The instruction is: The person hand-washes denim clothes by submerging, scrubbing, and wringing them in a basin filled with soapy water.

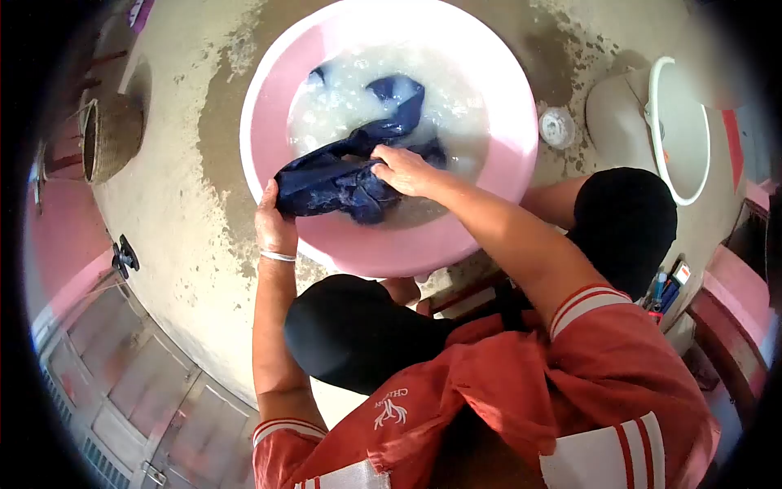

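**Left hand (275,224) and right hand (403,171) gripped dark blue cloth (322,186)**

Your left arm reached almost straight forward, a white band (278,256) around its wrist, and that hand was closed on the cloth's left end, thumb on top. Your right forearm slanted forward and inward, back of the hand upward, thumb and fingers pinching a fold.

The wet cloth lay between your hands and beyond them, in a pink basin (358,254) of cloudy, sudsy water (346,94). Its long axis ran from your left hand obliquely away and rightward, passing just beyond your right fingertips; the far end pointed away from you, then curled back leftward in the water. A bunched part sagged on the near side of your right fingertips. Well to the right of your right hand stood a white bucket (623,122).
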The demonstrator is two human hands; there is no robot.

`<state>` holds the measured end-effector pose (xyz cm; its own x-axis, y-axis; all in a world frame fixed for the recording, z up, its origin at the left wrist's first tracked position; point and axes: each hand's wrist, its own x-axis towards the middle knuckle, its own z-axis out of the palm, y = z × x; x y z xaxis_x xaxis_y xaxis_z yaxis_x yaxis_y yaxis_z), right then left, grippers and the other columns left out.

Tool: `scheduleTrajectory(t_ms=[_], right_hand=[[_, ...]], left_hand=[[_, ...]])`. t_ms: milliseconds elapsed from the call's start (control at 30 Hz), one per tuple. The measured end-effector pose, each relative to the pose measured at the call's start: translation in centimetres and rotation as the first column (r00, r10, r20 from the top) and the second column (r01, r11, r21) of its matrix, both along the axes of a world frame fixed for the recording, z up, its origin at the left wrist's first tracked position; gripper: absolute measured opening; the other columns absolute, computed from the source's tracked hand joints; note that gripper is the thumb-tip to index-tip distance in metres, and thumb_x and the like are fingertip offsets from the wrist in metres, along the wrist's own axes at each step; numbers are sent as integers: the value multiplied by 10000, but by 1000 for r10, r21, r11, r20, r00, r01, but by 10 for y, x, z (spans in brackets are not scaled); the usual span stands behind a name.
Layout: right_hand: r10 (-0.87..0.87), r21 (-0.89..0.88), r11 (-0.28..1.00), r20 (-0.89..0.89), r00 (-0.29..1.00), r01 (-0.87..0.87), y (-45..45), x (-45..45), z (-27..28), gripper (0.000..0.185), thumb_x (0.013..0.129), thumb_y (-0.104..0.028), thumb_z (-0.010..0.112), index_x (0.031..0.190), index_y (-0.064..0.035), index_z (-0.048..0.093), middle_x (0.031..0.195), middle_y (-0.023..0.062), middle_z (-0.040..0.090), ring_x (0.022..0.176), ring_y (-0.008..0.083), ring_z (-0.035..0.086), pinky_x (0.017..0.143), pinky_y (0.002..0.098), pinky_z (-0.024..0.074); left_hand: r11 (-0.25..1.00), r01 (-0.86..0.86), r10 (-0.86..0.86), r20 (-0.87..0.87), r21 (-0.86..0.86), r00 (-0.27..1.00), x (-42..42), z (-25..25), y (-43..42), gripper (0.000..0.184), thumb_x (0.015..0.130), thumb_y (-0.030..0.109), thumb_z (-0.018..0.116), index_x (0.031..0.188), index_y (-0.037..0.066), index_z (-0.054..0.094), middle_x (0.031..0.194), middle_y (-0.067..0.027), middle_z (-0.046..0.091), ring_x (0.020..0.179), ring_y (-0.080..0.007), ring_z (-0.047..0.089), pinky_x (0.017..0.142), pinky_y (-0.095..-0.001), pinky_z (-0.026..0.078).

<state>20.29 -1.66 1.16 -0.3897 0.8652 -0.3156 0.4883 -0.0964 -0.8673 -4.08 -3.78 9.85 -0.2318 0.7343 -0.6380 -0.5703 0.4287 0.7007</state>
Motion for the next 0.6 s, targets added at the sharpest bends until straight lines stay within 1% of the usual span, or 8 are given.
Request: scheduleTrajectory(t_ms=[100, 267, 367, 400, 433, 500, 533, 600], right_hand=[[89, -59, 994, -30, 996, -91, 3, 22, 46, 226, 813, -210, 553, 925, -19, 600, 894, 214, 641, 867, 402, 596, 772, 457, 457], [108, -58, 990, -282, 953, -129, 29, 48, 91, 217, 781, -208, 550, 750, 6, 574, 647, 36, 519, 668, 97, 483, 637, 289, 425], [-5, -176, 983, -274, 962, -46, 64, 46, 62, 243, 809, -245, 558, 761, -8, 583, 671, -4, 508, 683, 104, 463, 654, 298, 417], [-114, -242, 968, -184, 976, 67, 71, 44, 56, 284, 823, -292, 567, 793, -14, 614, 722, 1, 545, 719, 117, 481, 705, 307, 424], [-114, -260, 963, -163, 980, 69, 80, 45, 48, 315, 822, -324, 594, 863, -17, 645, 802, 42, 618, 779, 142, 539, 778, 315, 434], [20, -195, 980, -91, 996, -37, 94, 46, 27, 359, 821, -352, 619, 953, -21, 659, 893, 107, 664, 838, 187, 592, 816, 326, 449], [20, -204, 978, -84, 996, -37, 100, 47, 17, 359, 821, -352, 619, 953, -21, 659, 893, 107, 664, 838, 187, 592, 816, 326, 449], [110, -102, 989, 45, 993, -105, 114, 43, -4, 390, 819, -374, 645, 989, -24, 655, 927, 159, 666, 881, 233, 618, 815, 349, 463]], left_hand=[[995, -92, 91, -31, -33, 995, 6, 1, -11, 354, 926, 238, 535, 1143, -42, 539, 1082, -117, 599, 1003, -230, 571, 937, -349, 433], [974, 223, -228, -181, -48, 957, 1, 19, -3, 451, 889, 310, 606, 1146, -49, 511, 1043, -98, 582, 921, -171, 569, 841, -308, 469], [899, 420, -438, -226, -124, 870, 7, 5, 21, 618, 824, 413, 685, 1194, -12, 431, 1142, -122, 531, 1006, -191, 538, 882, -303, 448], [857, 504, -509, -315, -104, 801, 19, 5, 22, 649, 773, 448, 734, 1135, 6, 426, 1143, -136, 531, 1047, -222, 532, 898, -334, 440], [730, 647, -618, -618, -221, 487, 17, -12, 22, 687, 756, 431, 751, 1177, 27, 389, 1108, -173, 557, 1059, -254, 544, 892, -357, 445], [370, 722, -795, -602, -585, -80, 41, 11, 33, 548, 767, 379, 748, 1123, 43, 501, 886, -123, 594, 971, -237, 568, 838, -358, 459], [312, 662, -799, -565, -682, -206, 44, -6, 37, 468, 750, 296, 772, 1079, 42, 556, 868, -141, 601, 939, -240, 581, 830, -342, 454], [434, 742, -672, -732, -511, -111, 33, -40, 37, 401, 763, 253, 761, 1050, 36, 583, 919, -134, 613, 921, -263, 589, 838, -339, 459]])
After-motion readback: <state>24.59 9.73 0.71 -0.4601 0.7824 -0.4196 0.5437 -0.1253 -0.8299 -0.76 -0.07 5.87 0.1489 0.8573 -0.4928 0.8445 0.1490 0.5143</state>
